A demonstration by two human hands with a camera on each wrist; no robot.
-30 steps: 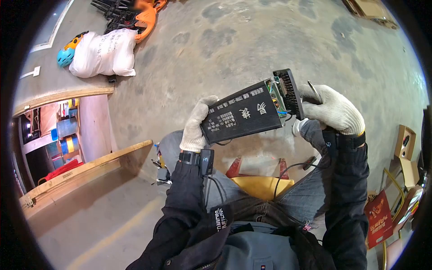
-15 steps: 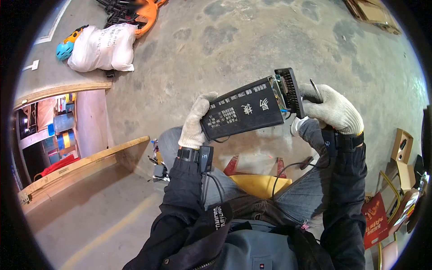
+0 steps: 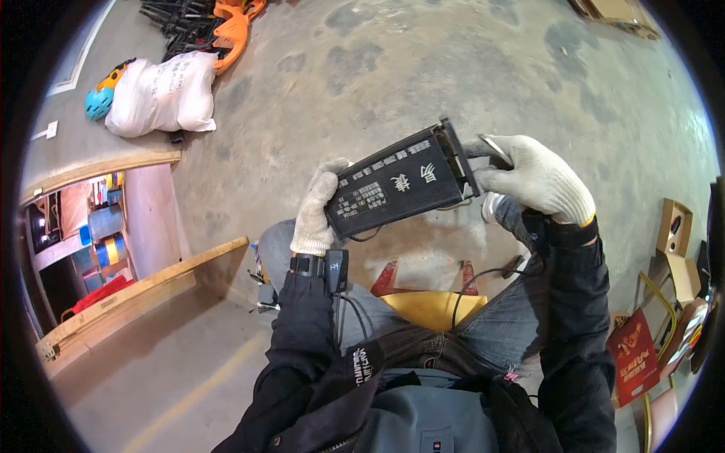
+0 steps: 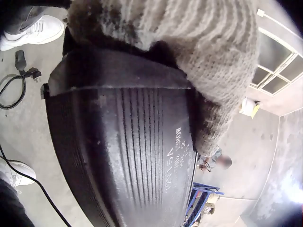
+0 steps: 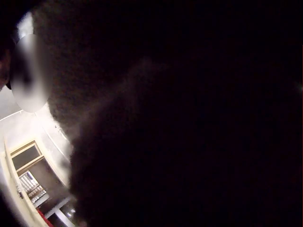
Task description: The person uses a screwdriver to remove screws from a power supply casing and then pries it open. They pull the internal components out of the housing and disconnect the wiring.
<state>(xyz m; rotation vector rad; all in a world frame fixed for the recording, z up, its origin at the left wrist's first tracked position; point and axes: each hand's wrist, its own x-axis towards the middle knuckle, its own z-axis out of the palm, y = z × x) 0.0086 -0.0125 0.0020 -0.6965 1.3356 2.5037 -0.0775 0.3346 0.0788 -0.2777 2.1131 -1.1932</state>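
Observation:
A black box with white printed characters (image 3: 385, 181) is held tilted above the lap. The gloved left hand (image 3: 317, 208) grips its lower left end; in the left wrist view the glove (image 4: 189, 52) wraps over the box's end (image 4: 137, 142). At the other end a black end plate (image 3: 459, 157) stands close against the housing. The gloved right hand (image 3: 540, 177) is beside this plate, fingers curled, with a slim metal tool (image 3: 495, 149) held in it. Whether its fingertips touch the plate cannot be told. The right wrist view is mostly dark.
A yellow stool (image 3: 434, 309) shows between the legs. White sacks (image 3: 162, 94) and an orange item (image 3: 232, 34) lie at the upper left. A wooden board (image 3: 143, 294) stands at the left; an open carton (image 3: 676, 226) and red bag (image 3: 633, 359) are at the right.
The end plate has moved against the box, and the gap with wires and circuit board is covered. Both hands and the box have shifted slightly left in view.

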